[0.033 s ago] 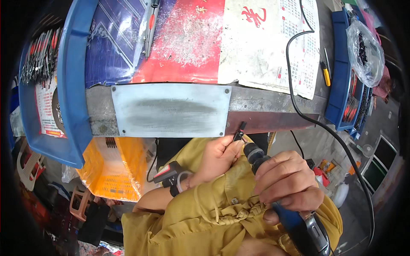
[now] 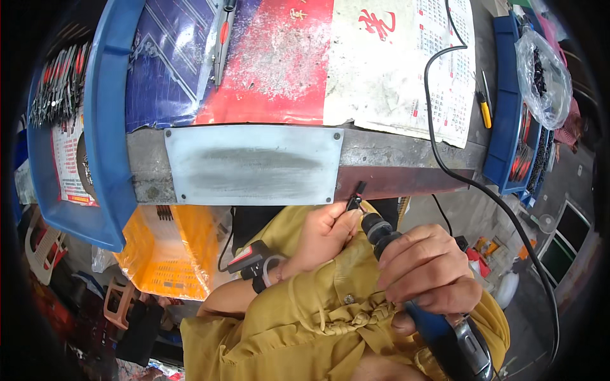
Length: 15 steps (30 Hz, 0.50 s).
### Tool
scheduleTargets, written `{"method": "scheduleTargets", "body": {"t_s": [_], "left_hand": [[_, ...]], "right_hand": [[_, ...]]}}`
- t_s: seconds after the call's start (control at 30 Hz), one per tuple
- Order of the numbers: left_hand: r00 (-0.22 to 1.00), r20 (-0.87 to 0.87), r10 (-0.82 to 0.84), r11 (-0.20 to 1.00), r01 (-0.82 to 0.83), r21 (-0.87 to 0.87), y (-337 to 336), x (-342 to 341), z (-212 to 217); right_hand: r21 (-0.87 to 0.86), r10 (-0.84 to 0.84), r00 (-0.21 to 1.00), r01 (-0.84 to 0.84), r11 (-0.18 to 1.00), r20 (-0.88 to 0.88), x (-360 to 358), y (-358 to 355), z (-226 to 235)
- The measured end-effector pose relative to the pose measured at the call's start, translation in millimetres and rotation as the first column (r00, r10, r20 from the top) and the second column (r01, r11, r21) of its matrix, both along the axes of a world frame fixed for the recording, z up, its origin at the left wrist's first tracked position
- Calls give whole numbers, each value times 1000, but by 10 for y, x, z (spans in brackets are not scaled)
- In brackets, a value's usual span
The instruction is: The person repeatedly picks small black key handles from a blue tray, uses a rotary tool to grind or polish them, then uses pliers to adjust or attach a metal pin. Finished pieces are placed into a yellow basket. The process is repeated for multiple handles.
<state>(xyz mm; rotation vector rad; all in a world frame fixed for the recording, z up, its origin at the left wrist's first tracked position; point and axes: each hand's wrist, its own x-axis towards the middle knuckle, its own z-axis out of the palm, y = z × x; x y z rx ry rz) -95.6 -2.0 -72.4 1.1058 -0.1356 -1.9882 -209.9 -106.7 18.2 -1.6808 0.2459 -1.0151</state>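
My right hand point(image 2: 427, 270) wraps round a corded power tool with a blue and black body point(image 2: 438, 330), which looks like a handheld drill or rotary grinder. Its dark chuck point(image 2: 377, 228) points up and left, toward my left hand point(image 2: 325, 230). Pinched between my left thumb and fingers is a small black piece point(image 2: 357, 195), partly covered by the fingertips. A thin bit spans from the chuck to this piece; whether they touch, I cannot tell. Both hands are over my lap, just below the bench edge.
A pale metal plate point(image 2: 254, 143) is fixed to the bench front. Pliers point(image 2: 223, 44) lie on the printed paper sheet point(image 2: 286, 82). Blue bins point(image 2: 111, 127) stand left and right, holding tools. A black cord point(image 2: 483, 185) hangs at right. Below sits an orange crate point(image 2: 171, 254).
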Motion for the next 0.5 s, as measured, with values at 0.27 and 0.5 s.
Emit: {"method": "scheduleTargets", "body": {"t_s": [0.27,0.5], "left_hand": [[999,46,3,999,-5,33,2,-34,3],[1000,11,11,997,-12,70,-29,-17,38]], "right_hand": [[2,72,997,-72,997,1,-54,-98,-2],[50,-72,997,70,996,40,-118,-10,-5]]}}
